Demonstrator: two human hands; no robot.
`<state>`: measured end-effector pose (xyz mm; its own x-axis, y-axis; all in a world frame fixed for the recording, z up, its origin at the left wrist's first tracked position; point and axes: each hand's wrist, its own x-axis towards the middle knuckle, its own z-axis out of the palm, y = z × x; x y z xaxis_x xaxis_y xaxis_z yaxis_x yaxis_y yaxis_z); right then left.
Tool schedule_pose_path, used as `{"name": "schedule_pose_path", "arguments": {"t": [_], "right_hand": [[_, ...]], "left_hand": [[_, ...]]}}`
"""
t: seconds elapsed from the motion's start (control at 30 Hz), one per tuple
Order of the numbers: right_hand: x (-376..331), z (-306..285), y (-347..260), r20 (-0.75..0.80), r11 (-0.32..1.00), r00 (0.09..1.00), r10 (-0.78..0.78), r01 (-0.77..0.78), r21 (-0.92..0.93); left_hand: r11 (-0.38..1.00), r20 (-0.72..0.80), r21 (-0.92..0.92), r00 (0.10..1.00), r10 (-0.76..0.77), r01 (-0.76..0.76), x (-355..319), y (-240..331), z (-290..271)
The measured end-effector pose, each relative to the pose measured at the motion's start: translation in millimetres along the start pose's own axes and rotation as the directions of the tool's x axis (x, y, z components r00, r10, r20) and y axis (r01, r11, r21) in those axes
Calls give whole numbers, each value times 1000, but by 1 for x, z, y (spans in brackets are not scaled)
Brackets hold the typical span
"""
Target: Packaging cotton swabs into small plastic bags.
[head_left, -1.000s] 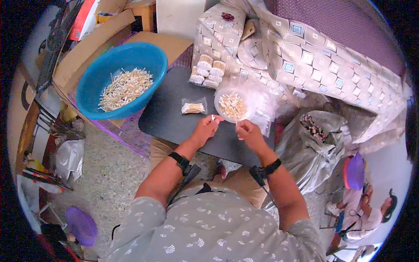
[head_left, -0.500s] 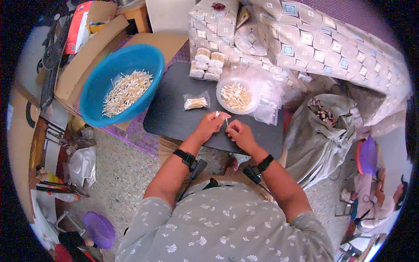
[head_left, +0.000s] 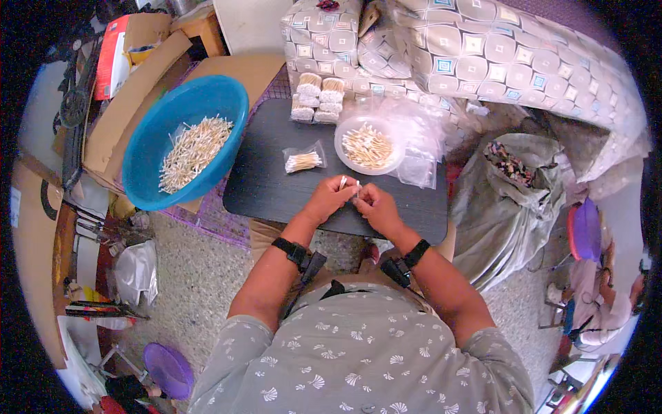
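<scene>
Spreading across the upper right, a pale geometric-patterned cover (head_left: pixel 510 65) drapes over bulky furniture. Person's grey leaf-print shirt (head_left: pixel 345 352) fills bottom centre. Black tabletop (head_left: pixel 269 190), rounded corners, sits mid-frame in front of the person. Grey sack (head_left: pixel 510 214) stands on the speckled floor (head_left: pixel 189 262) right of the table; dark multicoloured cloth shows at its mouth. Blue basin (head_left: pixel 201 96) left of the table, tilted, wide open, heaped loosely with cotton swabs; brown cardboard (head_left: pixel 256 65) around and behind it. Purple round plastic item (head_left: pixel 167 370) lower left, near the frame's dark rim.

On the table: clear plastic bags (head_left: pixel 422 162) in a loose overlapping pile at the right; round whitish bowl (head_left: pixel 344 160) just left of them, partly filled with loose swabs; stack of bundled swab packs (head_left: pixel 330 108) at the far edge, behind the bowl's left side.

Left hand (head_left: pixel 329 199) and right hand (head_left: pixel 378 207) above the table's near edge, in front of the bowl, fingertips nearly meeting; contact between them unclear. Black band on each wrist. One clear swab packet (head_left: pixel 302 162) lies flat left of the bowl, beyond the left hand. Left thumb and fingers pinch a few cotton swabs (head_left: pixel 343 182), white tips up, exact count hidden. Right thumb and forefinger pinch a single swab (head_left: pixel 357 185), white tip poking up between the hands.
</scene>
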<state>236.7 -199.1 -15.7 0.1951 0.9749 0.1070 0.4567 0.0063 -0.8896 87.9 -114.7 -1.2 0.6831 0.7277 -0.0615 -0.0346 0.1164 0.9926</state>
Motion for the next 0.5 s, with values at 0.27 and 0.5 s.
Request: {"name": "schedule_pose_path", "arguments": {"t": [0.27, 0.5], "right_hand": [[-3, -2, -8, -56, 989, 998, -26, 34, 142], [-6, -13, -18, -90, 840, 982, 168, -95, 535]], "left_hand": [[999, -17, 36, 999, 39, -39, 2, 0, -1], [952, -13, 222, 976, 217, -209, 1, -5, -3]]}}
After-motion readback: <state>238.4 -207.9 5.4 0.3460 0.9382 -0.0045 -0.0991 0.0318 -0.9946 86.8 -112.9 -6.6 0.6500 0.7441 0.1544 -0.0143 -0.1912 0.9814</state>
